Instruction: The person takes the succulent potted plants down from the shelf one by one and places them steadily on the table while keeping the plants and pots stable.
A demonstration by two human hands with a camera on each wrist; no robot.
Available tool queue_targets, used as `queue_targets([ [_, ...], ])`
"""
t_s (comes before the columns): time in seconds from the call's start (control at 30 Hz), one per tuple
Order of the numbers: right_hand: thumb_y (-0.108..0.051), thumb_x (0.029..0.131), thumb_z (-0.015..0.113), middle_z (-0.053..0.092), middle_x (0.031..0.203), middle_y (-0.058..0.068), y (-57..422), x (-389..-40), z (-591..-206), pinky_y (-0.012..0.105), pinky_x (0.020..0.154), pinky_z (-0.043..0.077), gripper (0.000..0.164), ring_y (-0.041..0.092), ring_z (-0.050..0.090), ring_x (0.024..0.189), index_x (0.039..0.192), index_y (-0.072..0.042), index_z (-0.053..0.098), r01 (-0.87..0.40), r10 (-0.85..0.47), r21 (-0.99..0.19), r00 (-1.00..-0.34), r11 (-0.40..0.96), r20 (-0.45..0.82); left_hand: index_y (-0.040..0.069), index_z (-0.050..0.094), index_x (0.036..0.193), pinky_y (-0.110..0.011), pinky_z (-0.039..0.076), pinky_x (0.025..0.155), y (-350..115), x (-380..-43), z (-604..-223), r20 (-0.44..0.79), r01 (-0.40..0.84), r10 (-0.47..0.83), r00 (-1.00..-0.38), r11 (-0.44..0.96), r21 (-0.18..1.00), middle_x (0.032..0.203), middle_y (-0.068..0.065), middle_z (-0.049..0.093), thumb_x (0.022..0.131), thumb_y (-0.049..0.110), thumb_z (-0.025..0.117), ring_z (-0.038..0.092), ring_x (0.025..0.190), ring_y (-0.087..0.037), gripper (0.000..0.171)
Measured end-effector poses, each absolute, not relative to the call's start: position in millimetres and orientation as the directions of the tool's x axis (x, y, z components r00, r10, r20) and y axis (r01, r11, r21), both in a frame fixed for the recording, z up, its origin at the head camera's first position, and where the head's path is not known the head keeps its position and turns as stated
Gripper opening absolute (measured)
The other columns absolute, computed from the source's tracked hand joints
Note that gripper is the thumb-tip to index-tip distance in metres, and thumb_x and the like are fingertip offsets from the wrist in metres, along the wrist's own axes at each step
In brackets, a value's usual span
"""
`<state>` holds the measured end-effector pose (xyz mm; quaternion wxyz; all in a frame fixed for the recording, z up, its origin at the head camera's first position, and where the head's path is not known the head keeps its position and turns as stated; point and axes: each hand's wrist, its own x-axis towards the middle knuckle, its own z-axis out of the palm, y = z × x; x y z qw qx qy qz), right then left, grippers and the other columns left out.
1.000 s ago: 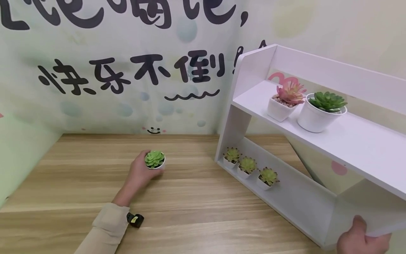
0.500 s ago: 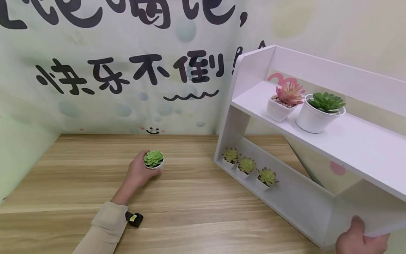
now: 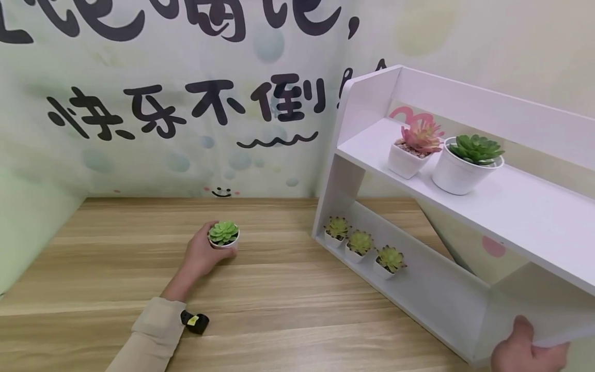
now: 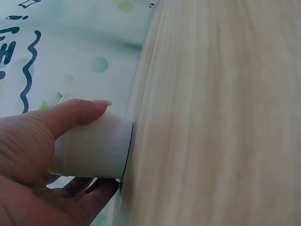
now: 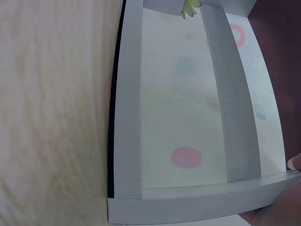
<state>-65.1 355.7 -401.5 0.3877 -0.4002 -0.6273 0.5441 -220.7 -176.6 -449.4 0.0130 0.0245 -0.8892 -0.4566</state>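
My left hand (image 3: 203, 253) grips a small round white pot (image 4: 94, 146) with a green succulent (image 3: 224, 232) in it. The thumb lies along one side of the pot and the fingers curl round the other. Its base sits at the wooden tabletop (image 3: 279, 299); whether it touches cannot be told. At the lower right, my right hand (image 3: 527, 351) holds the side panel of a white two-tier shelf (image 3: 432, 299), thumb on the inner face. The right wrist view shows only part of that hand, at the panel's edge.
On the upper tier stand a pink succulent (image 3: 422, 138) in a square pot and a dark green succulent (image 3: 476, 150) in a round pot. Three small yellow-green succulents (image 3: 360, 243) line the lower tier's left end. A printed wall cloth (image 3: 162, 155) hangs behind the table.
The whole head view has shifted slightly. Both hands keep their holds, and the pot, shelf and other plants show no clear movement on the table.
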Motion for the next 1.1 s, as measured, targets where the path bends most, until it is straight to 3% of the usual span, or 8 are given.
queue_targets([
  [0.27,-0.017,0.098,0.053,0.057,0.106,-0.025,354,-66,-401,0.018,0.106,0.037,0.041,-0.005,0.053,0.102,0.138,-0.026,0.056,0.034,0.915,-0.995,-0.395,0.098,0.076,0.0,0.022,0.158,-0.061,0.035,0.117,-177,-215,-448,-0.025,-0.05,-0.053,-0.998,0.56,0.827,0.154,-0.031,0.04,0.079,0.023,0.088,0.041,0.141,-0.047,0.105],
  [0.43,-0.018,0.097,0.053,0.057,0.103,-0.026,353,-65,-403,0.016,0.103,0.039,0.04,-0.006,0.053,0.097,0.135,-0.027,0.058,0.038,0.923,-0.995,-0.377,0.09,0.069,0.001,0.013,0.161,-0.063,0.034,0.117,-172,-211,-442,0.026,-0.015,-0.066,-0.998,0.56,0.828,0.154,-0.032,0.036,0.077,0.023,0.089,0.04,0.141,-0.048,0.115],
  [0.77,-0.016,0.096,0.054,0.058,0.1,-0.026,352,-67,-403,0.015,0.1,0.039,0.033,-0.005,0.053,0.096,0.125,-0.03,0.06,-0.005,0.93,-0.997,-0.361,0.08,0.076,0.006,0.019,0.161,-0.067,0.036,0.114,-150,-200,-405,0.164,0.054,-0.104,-0.981,0.666,0.744,0.159,-0.026,0.032,0.084,0.034,0.083,0.032,0.145,-0.047,0.104],
  [1.1,-0.014,0.096,0.055,0.06,0.103,-0.022,356,-67,-407,0.016,0.1,0.04,0.034,-0.003,0.055,0.099,0.127,-0.025,0.062,-0.038,0.916,-0.992,-0.383,0.116,0.122,0.01,0.031,0.157,-0.059,0.033,0.119,-112,-178,-354,0.319,0.255,0.004,-0.948,0.608,0.752,0.157,-0.017,0.04,0.088,0.024,0.079,0.036,0.146,-0.038,0.085],
])
